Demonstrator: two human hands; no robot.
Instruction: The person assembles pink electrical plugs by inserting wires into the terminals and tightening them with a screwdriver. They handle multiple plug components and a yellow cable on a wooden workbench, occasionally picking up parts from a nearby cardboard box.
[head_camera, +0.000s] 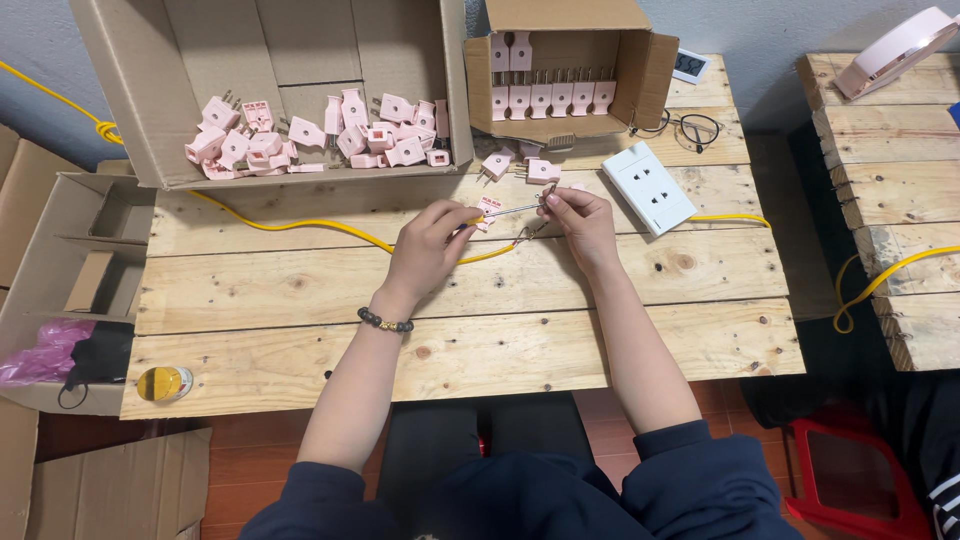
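Two hands work at mid-frame: the left hand (425, 250) and the right hand (582, 225). Two open cardboard boxes stand at the top: a large box (120, 90) holding a loose heap of pink plugs (320, 135), too many to count surely, and a small box (650, 70) with a row of about seven. Three loose pink plugs (520, 165) lie just below the small box. One white socket panel (648, 187), one pair of glasses (690, 127) and one yellow cable (300, 224) lie on the surface.
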